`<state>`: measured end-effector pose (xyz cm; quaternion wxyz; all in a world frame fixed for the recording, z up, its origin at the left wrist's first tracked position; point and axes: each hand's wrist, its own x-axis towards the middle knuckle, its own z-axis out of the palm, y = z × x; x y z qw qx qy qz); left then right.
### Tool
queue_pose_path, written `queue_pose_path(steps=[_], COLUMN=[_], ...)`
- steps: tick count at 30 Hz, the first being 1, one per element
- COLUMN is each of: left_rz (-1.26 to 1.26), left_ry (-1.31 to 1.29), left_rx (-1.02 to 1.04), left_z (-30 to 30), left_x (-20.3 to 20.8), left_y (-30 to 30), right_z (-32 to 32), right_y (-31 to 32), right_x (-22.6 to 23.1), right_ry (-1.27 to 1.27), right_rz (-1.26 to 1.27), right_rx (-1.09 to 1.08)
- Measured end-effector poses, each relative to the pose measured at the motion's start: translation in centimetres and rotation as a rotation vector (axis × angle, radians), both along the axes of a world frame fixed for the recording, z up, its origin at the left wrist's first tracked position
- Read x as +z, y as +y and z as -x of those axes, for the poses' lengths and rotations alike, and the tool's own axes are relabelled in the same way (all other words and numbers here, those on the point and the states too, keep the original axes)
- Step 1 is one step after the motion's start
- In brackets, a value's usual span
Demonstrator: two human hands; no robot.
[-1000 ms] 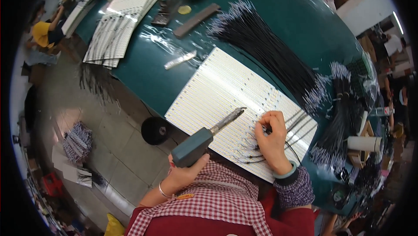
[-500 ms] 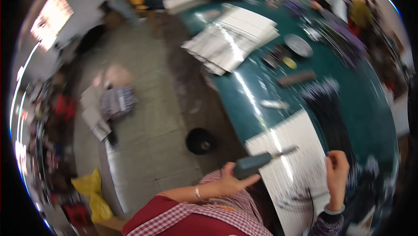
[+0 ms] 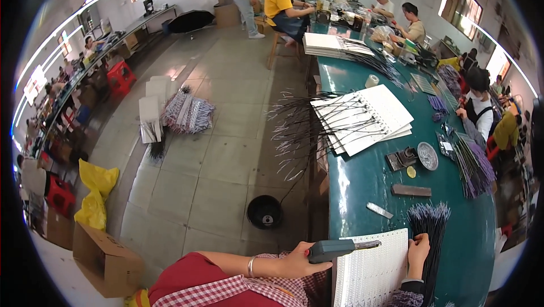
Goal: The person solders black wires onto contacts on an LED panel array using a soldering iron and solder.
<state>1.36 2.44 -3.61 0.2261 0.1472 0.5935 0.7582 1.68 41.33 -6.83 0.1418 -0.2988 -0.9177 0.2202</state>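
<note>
My left hand (image 3: 303,260) is closed round a dark grey-green handheld tool (image 3: 334,250) with a metal tip; its exact kind is unclear. The tip points right, above a white board (image 3: 369,270) covered in rows of small marks or holes. At the board's right edge my right hand (image 3: 418,250) has its fingers pinched together; whatever is between them is too small to make out. Right beside it lies a thick bundle of black wires (image 3: 429,230) with pale, frayed-looking upper ends.
On the green table (image 3: 362,193) lie a white-and-grey strip (image 3: 379,210), a brown block (image 3: 411,191), a round metal dish (image 3: 427,156) and a stack of white boards (image 3: 368,120) with wires overhanging the edge. A black basin (image 3: 264,212) stands on the floor. Several people work farther off.
The view has swung and levelled, going from blurred to sharp. My left hand keeps the tool over the board, and my right hand stays at its right side, fingers still bent together.
</note>
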Motion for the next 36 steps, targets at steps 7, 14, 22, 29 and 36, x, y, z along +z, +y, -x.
queue_pose_path(steps=[7,14,22,29,36], left_rz=[-0.029,0.105,0.218,0.223,0.213], left_ry=[0.104,0.185,-0.005,0.003,0.102], left_rx=[-0.087,-0.072,-0.172,-0.234,-0.355], left_z=[-0.3,-2.0,-2.6,-2.4,-3.1], left_x=[-0.3,0.7,-1.1,-0.3,0.0], left_y=[0.0,-1.2,-0.3,1.3,2.9], right_z=[0.2,-3.3,-20.1,-16.6,-18.5], right_y=[0.5,2.6,-1.4,-12.2,-13.3], right_x=[-0.8,0.4,23.7,16.1,5.2], right_ry=[-0.01,0.381,0.638,0.159,0.243], right_rz=[-0.128,-0.131,-0.419,-0.275,0.312], right_rx=[0.003,0.106,-0.265,0.033,-0.226])
